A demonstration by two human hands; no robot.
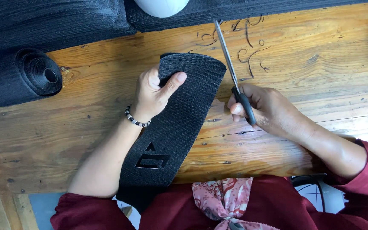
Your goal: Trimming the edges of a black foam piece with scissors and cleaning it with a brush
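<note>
My left hand (155, 93) grips the far end of a wide black textured strap (179, 123), thumb on top. The strap runs from the table's middle toward my lap and has shapes cut out near its near end. My right hand (265, 110) holds black-handled scissors (231, 68) just right of the strap. Their blades are together and point away from me, alongside the strap's right edge without touching it. A beaded bracelet (135, 119) circles my left wrist.
A roll of black strap material (37, 74) lies at the left on the wooden table (311, 64). More black material (56, 21) is stacked along the far edge, with a white rounded object (162, 6). Thin black trimmings (248, 51) curl beyond the scissors.
</note>
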